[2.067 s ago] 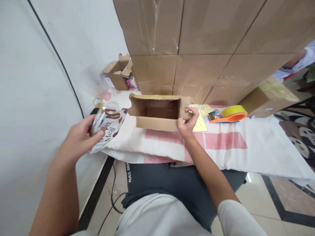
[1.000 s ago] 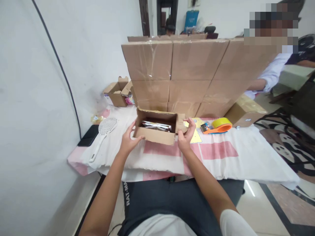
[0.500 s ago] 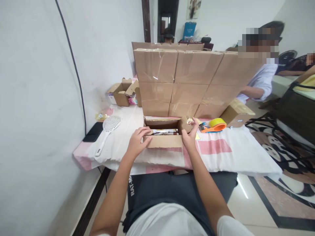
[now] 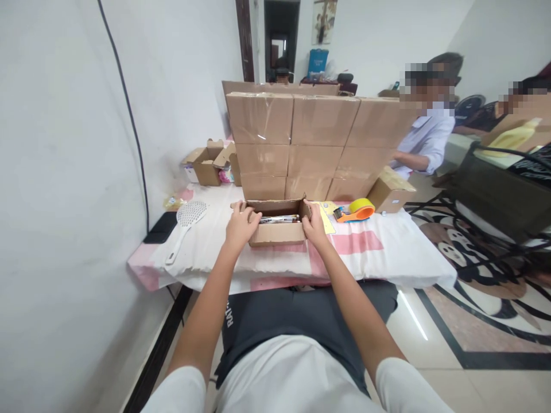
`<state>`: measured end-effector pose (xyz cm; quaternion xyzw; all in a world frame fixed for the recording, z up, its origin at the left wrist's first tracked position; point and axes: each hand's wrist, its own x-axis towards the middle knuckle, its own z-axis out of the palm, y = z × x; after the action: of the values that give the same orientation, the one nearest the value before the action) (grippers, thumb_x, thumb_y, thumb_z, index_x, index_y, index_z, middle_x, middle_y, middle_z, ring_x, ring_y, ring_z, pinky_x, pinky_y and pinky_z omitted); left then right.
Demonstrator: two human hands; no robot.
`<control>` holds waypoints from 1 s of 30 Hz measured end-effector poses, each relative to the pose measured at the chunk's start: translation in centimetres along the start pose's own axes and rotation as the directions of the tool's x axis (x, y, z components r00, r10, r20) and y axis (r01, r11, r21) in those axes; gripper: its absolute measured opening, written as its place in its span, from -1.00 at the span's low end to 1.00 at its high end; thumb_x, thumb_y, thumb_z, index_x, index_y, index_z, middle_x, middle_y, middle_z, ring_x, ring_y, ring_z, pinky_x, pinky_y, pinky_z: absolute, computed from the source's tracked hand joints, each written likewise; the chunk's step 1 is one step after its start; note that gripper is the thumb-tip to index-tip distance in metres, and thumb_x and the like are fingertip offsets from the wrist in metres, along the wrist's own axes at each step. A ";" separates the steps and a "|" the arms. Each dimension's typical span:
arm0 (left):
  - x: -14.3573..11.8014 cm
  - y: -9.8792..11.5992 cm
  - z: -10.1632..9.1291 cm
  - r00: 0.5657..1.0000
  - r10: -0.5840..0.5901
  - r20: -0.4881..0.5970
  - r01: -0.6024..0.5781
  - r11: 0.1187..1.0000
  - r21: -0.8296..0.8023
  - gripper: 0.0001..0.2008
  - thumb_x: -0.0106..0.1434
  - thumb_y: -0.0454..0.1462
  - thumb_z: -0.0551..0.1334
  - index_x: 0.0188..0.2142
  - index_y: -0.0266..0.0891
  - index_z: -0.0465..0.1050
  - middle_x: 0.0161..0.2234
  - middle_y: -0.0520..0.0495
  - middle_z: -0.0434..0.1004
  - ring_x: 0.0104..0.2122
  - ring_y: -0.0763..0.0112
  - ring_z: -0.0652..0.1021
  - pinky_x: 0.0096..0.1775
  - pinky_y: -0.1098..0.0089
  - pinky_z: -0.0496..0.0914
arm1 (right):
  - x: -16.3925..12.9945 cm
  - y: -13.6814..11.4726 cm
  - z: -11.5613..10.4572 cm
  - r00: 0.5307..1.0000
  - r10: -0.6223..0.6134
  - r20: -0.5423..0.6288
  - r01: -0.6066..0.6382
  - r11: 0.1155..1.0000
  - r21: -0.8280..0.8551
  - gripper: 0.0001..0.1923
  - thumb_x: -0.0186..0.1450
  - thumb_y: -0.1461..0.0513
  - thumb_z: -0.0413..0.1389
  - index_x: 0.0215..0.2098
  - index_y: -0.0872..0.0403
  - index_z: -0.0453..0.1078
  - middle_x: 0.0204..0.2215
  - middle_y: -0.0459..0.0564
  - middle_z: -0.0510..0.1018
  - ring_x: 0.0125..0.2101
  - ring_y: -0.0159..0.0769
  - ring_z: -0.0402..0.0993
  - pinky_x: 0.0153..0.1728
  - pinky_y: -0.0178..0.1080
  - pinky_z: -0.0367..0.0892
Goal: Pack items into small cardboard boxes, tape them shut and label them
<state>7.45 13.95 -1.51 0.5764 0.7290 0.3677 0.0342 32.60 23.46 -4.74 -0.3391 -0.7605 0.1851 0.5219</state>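
Observation:
An open cardboard box stands on the cloth-covered table close to me. Inside it lie several thin, pale, flat or stick-like items that I cannot name. My left hand grips the box's left side, its thumb over the rim. On the opposite side, my right hand has its fingers around the right wall. A tape dispenser with a yellow roll and orange frame lies to the right of the box, by a yellow printed sheet.
Stacked taped cartons rise behind the box. A white slotted skimmer and a dark phone-like slab lie left. Small open boxes stand at back left, a closed carton at right. Another person is beyond the stack.
My right hand has moved down from the raised right flap onto the box's side, and the flap no longer stands out. My view has shifted slightly right.

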 end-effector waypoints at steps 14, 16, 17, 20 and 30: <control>0.3 0.5 -1.2 0.968 -0.185 0.169 0.160 0.976 0.149 -0.26 0.38 0.13 0.07 0.46 -0.07 0.11 0.14 -0.33 0.57 0.15 -0.15 0.55 0.16 -0.05 0.36 | 0.4 0.3 0.4 0.996 -0.065 0.056 0.065 0.998 -0.011 -0.37 0.21 0.42 -0.03 0.23 0.02 0.35 0.30 0.15 0.43 0.31 -0.07 0.32 0.38 0.25 0.18; 0.8 0.9 -1.8 0.952 -0.208 0.224 0.154 0.959 0.237 -0.23 0.38 0.17 0.03 0.47 -0.06 0.08 0.12 -0.34 0.59 0.14 -0.20 0.56 0.15 -0.07 0.34 | 0.3 0.2 0.7 0.998 -0.053 0.031 0.053 0.998 -0.017 -0.38 0.20 0.41 -0.02 0.22 0.02 0.36 0.29 0.14 0.44 0.29 -0.07 0.34 0.37 0.24 0.20; 1.0 1.0 -2.0 0.947 -0.215 0.239 0.149 0.952 0.266 -0.22 0.38 0.17 0.01 0.48 -0.06 0.06 0.12 -0.35 0.59 0.14 -0.21 0.56 0.14 -0.07 0.34 | 0.2 0.1 0.8 0.999 -0.043 0.017 0.044 0.999 -0.019 -0.38 0.21 0.40 -0.02 0.22 0.02 0.36 0.29 0.14 0.44 0.29 -0.07 0.34 0.36 0.24 0.22; 1.3 1.2 -2.2 0.941 -0.227 0.249 0.136 0.932 0.336 -0.21 0.38 0.18 -0.04 0.48 -0.10 0.06 0.08 -0.38 0.61 0.11 -0.21 0.58 0.09 -0.03 0.37 | 0.0 -0.3 1.2 1.000 -0.018 -0.017 0.017 1.000 -0.019 -0.40 0.22 0.39 -0.02 0.21 0.03 0.37 0.29 0.13 0.45 0.27 -0.07 0.35 0.34 0.22 0.25; 7.3 4.7 -1.4 0.953 -0.152 0.262 -0.004 0.858 0.514 -0.18 0.40 0.22 -0.15 0.00 -0.36 0.63 0.03 -0.56 0.59 0.08 -0.30 0.54 0.04 -0.12 0.38 | 0.4 -0.9 0.2 1.000 0.005 -0.014 -0.007 0.996 -0.091 -0.49 0.21 0.35 0.01 0.12 0.01 0.43 0.16 0.10 0.56 0.16 -0.02 0.46 0.25 0.13 0.34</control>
<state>8.17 19.90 5.01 0.5842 0.8085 0.0710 0.0031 32.08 23.14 -4.01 -0.3662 -0.7636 0.1494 0.5104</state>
